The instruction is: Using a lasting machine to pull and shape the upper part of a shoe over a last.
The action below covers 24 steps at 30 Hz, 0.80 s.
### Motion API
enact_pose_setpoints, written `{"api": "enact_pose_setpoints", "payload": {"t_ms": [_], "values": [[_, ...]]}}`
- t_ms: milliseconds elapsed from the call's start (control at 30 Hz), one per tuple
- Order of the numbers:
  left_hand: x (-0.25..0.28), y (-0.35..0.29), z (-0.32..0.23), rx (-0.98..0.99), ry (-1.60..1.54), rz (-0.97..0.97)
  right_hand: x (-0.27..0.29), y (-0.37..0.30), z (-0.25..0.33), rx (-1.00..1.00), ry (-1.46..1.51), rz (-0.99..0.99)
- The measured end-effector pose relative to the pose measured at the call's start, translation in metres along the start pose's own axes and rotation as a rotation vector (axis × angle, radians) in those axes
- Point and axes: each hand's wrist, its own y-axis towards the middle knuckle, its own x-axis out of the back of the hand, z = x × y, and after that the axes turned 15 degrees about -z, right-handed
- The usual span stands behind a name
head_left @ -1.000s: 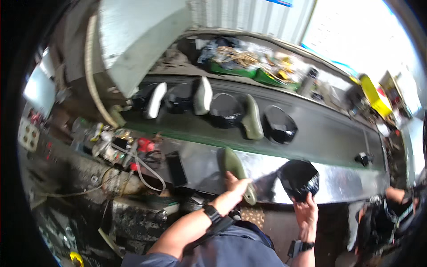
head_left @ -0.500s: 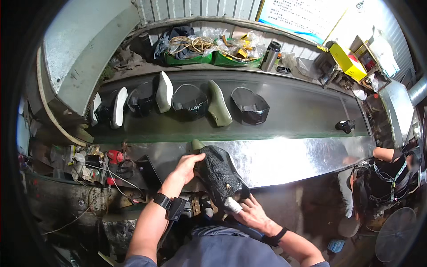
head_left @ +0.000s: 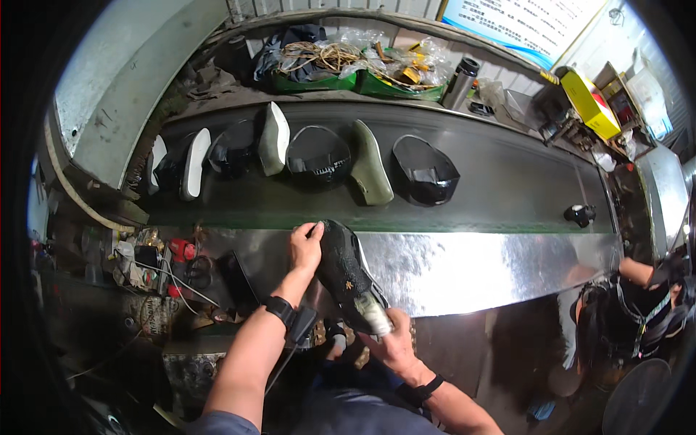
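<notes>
A black, textured shoe upper [head_left: 341,264] is held tilted between my hands above the near edge of the bench. My left hand [head_left: 305,246] closes on its far end, thumb pressed on top. At the near end my right hand [head_left: 395,346] is wrapped round it. Something white and blurred [head_left: 375,317] lies by the right thumb; I cannot tell whether it is a finger wrapping. A pale edge runs down the upper's right side. Its underside is hidden.
Pale foot-shaped forms [head_left: 370,163] and black rounded shells [head_left: 426,174] stand along a dark conveyor belt [head_left: 507,159]. A shiny metal ledge [head_left: 471,268] borders it. Green trays [head_left: 399,88] and a steel flask [head_left: 461,83] sit behind. A red tool [head_left: 181,250] lies left; another person's arm [head_left: 636,271] shows right.
The black upper has turned in my hands; the green tip at its far end no longer shows. My left hand has shifted up toward that end. The whole view has tilted slightly.
</notes>
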Motion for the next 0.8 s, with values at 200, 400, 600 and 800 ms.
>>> {"api": "enact_pose_setpoints", "payload": {"t_ms": [200, 400, 600, 800], "values": [[0.017, -0.013, 0.004, 0.237, -0.101, 0.054, -0.014, 0.001, -0.024, -0.379, 0.388, 0.107], [0.035, -0.032, -0.034, 0.197, 0.372, 0.349, 0.017, -0.014, -0.035, -0.203, 0.210, 0.344], [0.020, -0.043, -0.032, 0.086, 0.416, 0.167, 0.006, -0.011, -0.050, -0.261, 0.366, 0.365], [0.036, -0.042, -0.019, 0.308, 0.220, 0.138, 0.008, -0.014, -0.039, -0.305, 0.468, 0.282]]}}
